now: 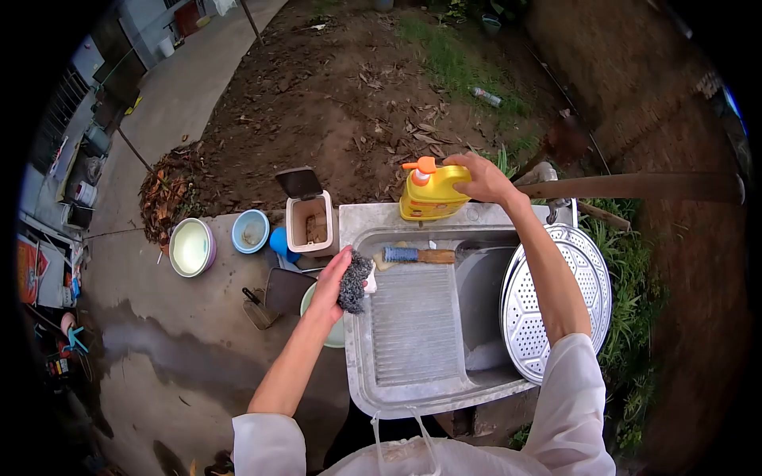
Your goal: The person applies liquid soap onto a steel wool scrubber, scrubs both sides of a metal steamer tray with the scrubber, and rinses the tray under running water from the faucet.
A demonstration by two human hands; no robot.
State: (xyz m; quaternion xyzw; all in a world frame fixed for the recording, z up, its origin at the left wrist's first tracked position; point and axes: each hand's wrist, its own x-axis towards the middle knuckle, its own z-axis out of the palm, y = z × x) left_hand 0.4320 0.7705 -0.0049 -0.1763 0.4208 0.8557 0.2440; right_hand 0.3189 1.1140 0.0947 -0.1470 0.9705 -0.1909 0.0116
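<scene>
The person's hands number two: one left hand (pixel 327 292) and one right hand (pixel 482 178). There is one yellow bottle (pixel 425 200), one scouring pad (pixel 354 285), one scrub brush (pixel 418 255), one sink (pixel 417 333) and one open bin (pixel 305 209). Perforated metal discs (pixel 548 317) number at least two. Three basins show: one whitish basin (pixel 211 254), one blue basin (pixel 237 236), one partly hidden green basin (pixel 336 337).

No readable text, label (pixel 422 210) on yellow bottle (pixel 435 193) too small

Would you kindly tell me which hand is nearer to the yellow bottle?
Right. The right hand is on the yellow bottle, at its right side; the left hand is apart from it, holding a dark scouring pad by the left edge of the sink unit.
</scene>
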